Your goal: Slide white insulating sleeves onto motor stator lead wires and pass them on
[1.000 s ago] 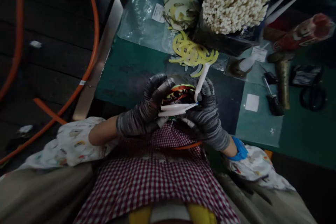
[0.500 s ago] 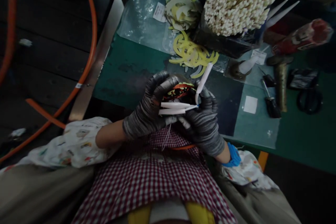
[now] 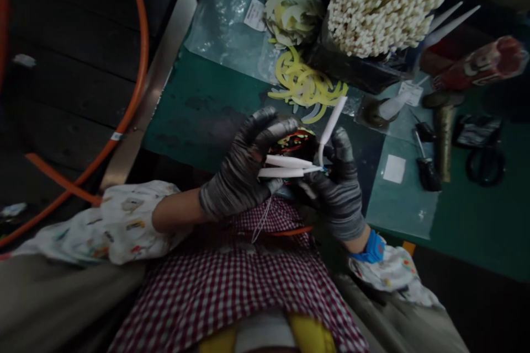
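Note:
Both my hands wear grey knit gloves and meet over the near edge of a green table (image 3: 194, 116). My left hand (image 3: 242, 171) is closed round a small round part wound with copper-red wire (image 3: 292, 142), its fingers curled over the top. My right hand (image 3: 337, 185) is closed on the same part from the right and pinches white tapered sleeves (image 3: 287, 166); two lie across between the hands and one (image 3: 330, 124) sticks up. A thin thread (image 3: 260, 220) hangs below the hands.
A big bundle of white sticks (image 3: 385, 0) stands at the back. Yellow strips (image 3: 306, 85) and pale curled strips (image 3: 292, 8) lie on clear plastic. Screwdrivers (image 3: 424, 162), scissors (image 3: 484, 162) and a red packet (image 3: 480, 63) lie right. An orange hose (image 3: 132, 94) curves over the dark floor left.
Both hands, with the wound part and white sleeves, have shifted slightly right and up in view as the camera moved. Their grip looks unchanged.

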{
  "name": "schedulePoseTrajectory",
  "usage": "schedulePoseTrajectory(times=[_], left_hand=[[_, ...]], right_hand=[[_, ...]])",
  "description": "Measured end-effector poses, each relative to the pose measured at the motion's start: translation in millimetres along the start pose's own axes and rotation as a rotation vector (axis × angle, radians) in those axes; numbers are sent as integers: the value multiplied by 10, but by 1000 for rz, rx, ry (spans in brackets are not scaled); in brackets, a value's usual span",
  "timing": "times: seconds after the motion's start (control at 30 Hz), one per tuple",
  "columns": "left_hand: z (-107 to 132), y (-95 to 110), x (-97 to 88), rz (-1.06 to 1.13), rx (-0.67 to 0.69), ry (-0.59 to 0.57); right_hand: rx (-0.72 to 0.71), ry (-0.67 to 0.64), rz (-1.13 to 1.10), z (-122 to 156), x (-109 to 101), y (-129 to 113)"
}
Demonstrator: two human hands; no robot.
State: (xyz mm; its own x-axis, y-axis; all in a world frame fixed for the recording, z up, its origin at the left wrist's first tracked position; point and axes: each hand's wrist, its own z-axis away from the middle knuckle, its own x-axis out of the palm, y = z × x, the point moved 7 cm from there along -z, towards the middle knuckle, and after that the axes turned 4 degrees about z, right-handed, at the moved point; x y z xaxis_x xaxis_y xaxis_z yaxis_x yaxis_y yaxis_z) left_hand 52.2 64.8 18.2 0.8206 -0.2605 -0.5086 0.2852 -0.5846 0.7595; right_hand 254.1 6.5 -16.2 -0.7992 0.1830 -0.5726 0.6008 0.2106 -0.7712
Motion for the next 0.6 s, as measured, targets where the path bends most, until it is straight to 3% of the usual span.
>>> schedulePoseTrajectory(times=[0.23, 0.43, 0.6], left_hand=[[-175, 164, 92, -94, -72, -173], [-206, 165, 96, -91, -76, -227], [-190, 165, 94, -88, -79, -220]], right_hand=[[-316, -126, 218, -124, -147, 5], [-350, -170, 335, -126, -144, 108], [-238, -175, 288, -115, -155, 107]])
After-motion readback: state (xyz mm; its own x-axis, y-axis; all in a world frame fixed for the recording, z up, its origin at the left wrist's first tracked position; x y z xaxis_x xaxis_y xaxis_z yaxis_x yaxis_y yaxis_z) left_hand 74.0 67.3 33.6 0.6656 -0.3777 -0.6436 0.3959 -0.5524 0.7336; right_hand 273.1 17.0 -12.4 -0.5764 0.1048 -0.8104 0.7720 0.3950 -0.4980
